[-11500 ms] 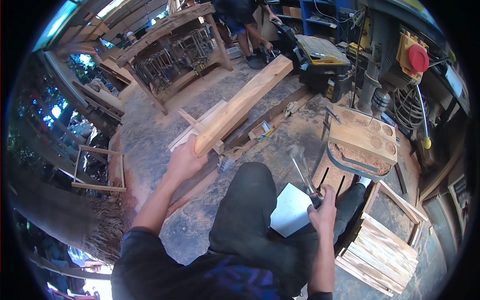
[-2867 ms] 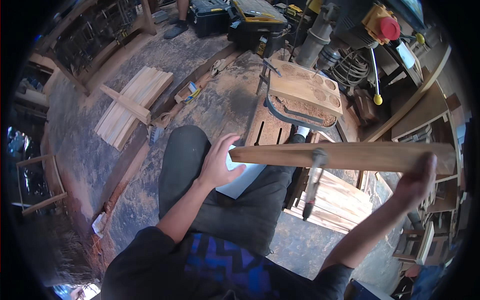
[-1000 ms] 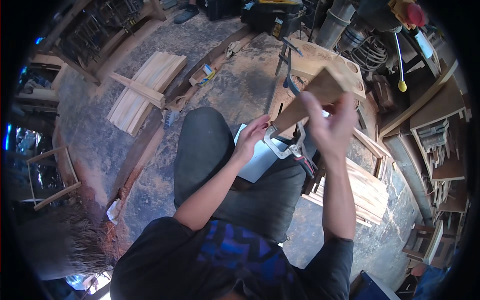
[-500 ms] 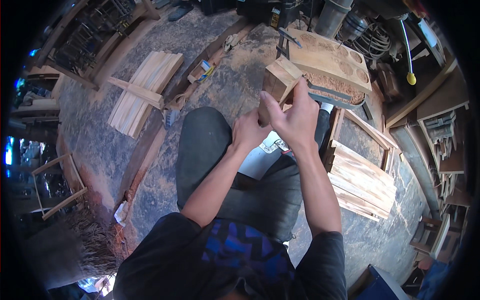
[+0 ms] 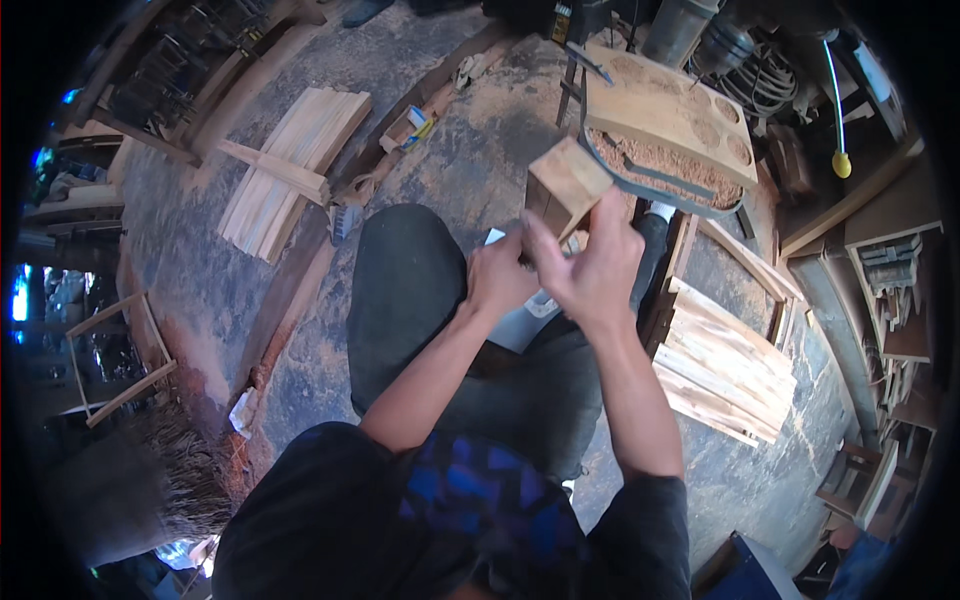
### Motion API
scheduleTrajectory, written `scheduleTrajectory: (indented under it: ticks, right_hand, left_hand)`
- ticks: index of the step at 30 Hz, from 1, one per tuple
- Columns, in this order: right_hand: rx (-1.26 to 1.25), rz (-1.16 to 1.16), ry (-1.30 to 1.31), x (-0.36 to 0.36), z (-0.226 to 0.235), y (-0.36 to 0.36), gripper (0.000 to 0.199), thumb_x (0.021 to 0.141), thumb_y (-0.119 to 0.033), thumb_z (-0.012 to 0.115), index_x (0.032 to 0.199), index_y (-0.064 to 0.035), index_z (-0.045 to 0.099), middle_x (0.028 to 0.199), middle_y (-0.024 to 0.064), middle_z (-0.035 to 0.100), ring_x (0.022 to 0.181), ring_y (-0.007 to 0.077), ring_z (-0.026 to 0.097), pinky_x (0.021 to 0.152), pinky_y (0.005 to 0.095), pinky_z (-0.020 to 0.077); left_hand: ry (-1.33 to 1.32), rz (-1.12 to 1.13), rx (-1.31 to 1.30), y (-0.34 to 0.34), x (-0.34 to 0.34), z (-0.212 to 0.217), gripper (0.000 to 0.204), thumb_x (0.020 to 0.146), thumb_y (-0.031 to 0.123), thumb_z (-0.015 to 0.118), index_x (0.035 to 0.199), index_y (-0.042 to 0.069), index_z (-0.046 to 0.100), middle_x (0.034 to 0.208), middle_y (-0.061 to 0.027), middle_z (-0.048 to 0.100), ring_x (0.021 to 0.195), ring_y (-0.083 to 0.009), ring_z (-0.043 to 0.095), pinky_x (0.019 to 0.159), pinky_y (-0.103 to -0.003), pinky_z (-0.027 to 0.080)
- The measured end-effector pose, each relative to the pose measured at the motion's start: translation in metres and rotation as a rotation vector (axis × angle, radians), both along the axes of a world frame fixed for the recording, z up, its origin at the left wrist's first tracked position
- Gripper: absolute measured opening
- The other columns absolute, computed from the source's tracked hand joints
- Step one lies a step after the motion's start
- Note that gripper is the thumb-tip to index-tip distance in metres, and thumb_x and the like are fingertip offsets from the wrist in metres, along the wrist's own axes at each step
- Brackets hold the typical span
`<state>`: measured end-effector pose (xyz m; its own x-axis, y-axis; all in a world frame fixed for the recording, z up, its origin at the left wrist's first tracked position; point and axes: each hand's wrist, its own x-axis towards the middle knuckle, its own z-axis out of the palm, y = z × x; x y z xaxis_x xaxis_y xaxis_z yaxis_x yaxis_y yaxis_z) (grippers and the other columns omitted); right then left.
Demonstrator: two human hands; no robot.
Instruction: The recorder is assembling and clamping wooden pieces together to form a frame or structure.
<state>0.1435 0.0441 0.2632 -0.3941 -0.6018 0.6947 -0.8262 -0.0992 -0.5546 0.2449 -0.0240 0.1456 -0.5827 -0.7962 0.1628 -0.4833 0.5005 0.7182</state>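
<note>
A pale wooden block (image 5: 570,182), box-like with a square top face, is held up above my lap between my two hands. My left hand (image 5: 497,274) closes on its lower left end, its fingertips partly hidden behind the wood. On the right side, my right hand (image 5: 598,268) grips it, the thumb lying across the near side and the fingers reaching up along the far right face. Under the hands, a flat silvery sheet (image 5: 512,331) lies across my lap, mostly covered by them.
Ahead to the right stands a sawdust-filled tray (image 5: 665,170) bearing a wooden board with round recesses (image 5: 670,100). Stacked wooden strips (image 5: 285,180) lie on the floor at left, more planks (image 5: 725,365) at right. A yellow-tipped cord (image 5: 841,163) hangs at far right.
The block has tilted and come slightly nearer, showing more of its square face. My right hand has shifted a little down its side. The view has turned slightly.
</note>
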Motion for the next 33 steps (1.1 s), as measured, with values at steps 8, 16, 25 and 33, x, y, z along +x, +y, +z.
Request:
scheduleTrajectory:
  ticks: [8,16,25,33]
  right_hand:
    - [0.095,-0.053,-0.099,0.000,0.007,-0.004,0.048,0.078,-0.023,0.083,0.110,0.0003,0.056,0.084,0.0205,0.070,0.074,0.0366,0.072,0.063,0.0395,0.0561]
    - [-0.013,-0.067,-0.159,-0.002,0.035,-0.010,0.045,0.078,-0.024,0.083,0.102,0.0005,0.055,0.076,0.0205,0.068,0.068,0.0368,0.071,0.059,0.0411,0.0549]
    - [0.034,-0.184,-0.063,0.005,0.014,-0.028,0.047,0.077,-0.027,0.084,0.102,0.0003,0.055,0.077,0.0201,0.068,0.068,0.0373,0.070,0.059,0.0415,0.0543]
    - [-0.030,-0.190,-0.049,0.006,0.010,-0.032,0.047,0.077,-0.028,0.084,0.099,0.0000,0.053,0.071,0.0216,0.066,0.066,0.0401,0.069,0.057,0.0430,0.0531]
  left_hand:
    - [-0.051,-0.023,0.030,-0.008,-0.005,0.012,0.041,0.075,0.037,0.078,0.102,0.008,0.070,0.085,-0.0152,0.074,0.083,-0.0356,0.072,0.074,-0.046,0.056]
    - [-0.067,-0.087,-0.050,-0.022,-0.005,0.042,0.048,0.074,0.044,0.077,0.102,0.006,0.071,0.088,-0.0146,0.075,0.085,-0.0345,0.072,0.076,-0.045,0.056]
    - [-0.186,-0.104,-0.071,-0.048,-0.006,0.017,0.047,0.070,0.039,0.076,0.103,0.006,0.071,0.093,-0.0166,0.074,0.087,-0.0357,0.071,0.077,-0.045,0.056]
    - [-0.028,-0.093,-0.021,-0.051,-0.006,0.003,0.046,0.071,0.041,0.077,0.100,0.005,0.071,0.094,-0.0177,0.073,0.089,-0.0367,0.071,0.079,-0.048,0.055]
